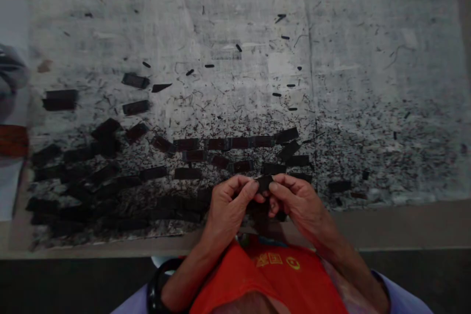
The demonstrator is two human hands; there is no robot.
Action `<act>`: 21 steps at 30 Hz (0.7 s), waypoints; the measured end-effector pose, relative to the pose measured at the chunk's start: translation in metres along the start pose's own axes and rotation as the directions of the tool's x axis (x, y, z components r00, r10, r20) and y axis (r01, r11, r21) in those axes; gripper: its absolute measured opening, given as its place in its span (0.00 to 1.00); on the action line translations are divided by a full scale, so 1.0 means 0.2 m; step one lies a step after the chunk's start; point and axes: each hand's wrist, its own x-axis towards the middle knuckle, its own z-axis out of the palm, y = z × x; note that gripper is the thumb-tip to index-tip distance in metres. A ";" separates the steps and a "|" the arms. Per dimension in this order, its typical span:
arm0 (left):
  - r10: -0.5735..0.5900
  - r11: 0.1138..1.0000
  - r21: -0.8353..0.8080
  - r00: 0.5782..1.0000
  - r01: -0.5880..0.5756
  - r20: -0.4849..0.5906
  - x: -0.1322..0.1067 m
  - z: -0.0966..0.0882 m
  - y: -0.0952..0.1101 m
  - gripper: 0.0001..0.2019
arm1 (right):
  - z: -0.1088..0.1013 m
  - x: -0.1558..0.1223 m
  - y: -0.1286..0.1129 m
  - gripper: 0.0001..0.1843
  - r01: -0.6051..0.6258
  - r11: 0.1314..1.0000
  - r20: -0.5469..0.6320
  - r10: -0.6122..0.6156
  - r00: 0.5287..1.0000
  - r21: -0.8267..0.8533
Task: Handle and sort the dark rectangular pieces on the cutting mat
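A small dark rectangular piece [264, 184] is stretched between my two hands above the table's near edge. My left hand [230, 203] pinches its left end between thumb and fingers. At its right end, my right hand [300, 201] has thumb and fingertips closed on it. Similar dark flat pieces lie just beyond my hands, among them one piece [187, 173] to the left and another [297, 161] to the right. What the piece is made of cannot be made out.
A pale, stained sheet [228, 14] covers the table, strewn with black shreds and small dark slivers. Many dark pieces are heaped at the left [77, 191]. A reddish-brown object [13, 141] sits at the far left edge. The table's front edge [405, 228] runs before my red apron [272, 279].
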 end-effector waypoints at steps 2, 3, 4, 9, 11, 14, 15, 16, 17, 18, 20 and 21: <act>0.014 1.000 0.016 1.000 -0.013 -0.007 0.00 0.00 0.00 0.10 | 0.00 0.01 0.00 0.15 0.009 1.000 -0.019 -0.009 1.000 -0.025; 0.021 0.999 0.026 1.000 -0.021 -0.011 -0.01 0.01 0.00 0.10 | 0.01 0.01 0.00 0.14 0.018 0.998 -0.036 -0.020 0.999 -0.055; 0.028 0.999 0.036 1.000 -0.028 -0.014 -0.01 0.01 0.00 0.10 | 0.01 0.02 0.00 0.14 0.027 0.996 -0.051 -0.031 0.998 -0.088; 0.012 0.998 0.061 1.000 -0.011 -0.017 0.00 0.01 0.01 0.11 | 0.00 0.02 0.00 0.12 0.026 0.993 -0.020 -0.029 0.999 -0.118; -0.013 0.998 0.055 1.000 0.013 0.001 0.02 0.00 0.01 0.11 | -0.03 0.02 0.00 0.13 -0.013 0.996 0.024 0.015 1.000 -0.087; -0.038 0.998 0.051 0.999 0.037 0.031 0.03 0.00 0.00 0.12 | -0.06 0.02 -0.01 0.18 -0.019 0.991 -0.004 0.018 1.000 -0.135; -0.041 0.998 0.054 0.999 0.039 0.035 0.03 0.00 0.01 0.12 | -0.07 0.02 -0.01 0.19 -0.008 0.987 -0.024 0.004 1.000 -0.163; -0.040 0.997 0.060 0.998 0.038 0.038 0.03 0.00 0.01 0.12 | -0.07 0.02 -0.02 0.19 0.001 0.983 -0.041 -0.009 0.999 -0.186; -0.037 0.997 0.068 0.998 0.034 0.042 0.03 0.00 0.01 0.12 | -0.06 0.02 -0.02 0.19 0.004 0.979 -0.052 -0.015 0.999 -0.203; -0.033 0.997 0.077 0.998 0.029 0.047 0.02 0.00 0.02 0.12 | -0.06 0.02 -0.03 0.18 0.003 0.977 -0.055 -0.015 0.998 -0.215; -0.026 0.996 0.092 0.998 0.020 0.062 0.01 0.00 0.03 0.12 | -0.05 0.02 -0.03 0.17 0.008 0.971 -0.058 -0.022 0.998 -0.239; -0.025 0.995 0.095 0.997 0.018 0.071 0.00 0.00 0.03 0.14 | -0.04 0.01 -0.03 0.17 0.014 0.967 -0.058 -0.030 0.998 -0.254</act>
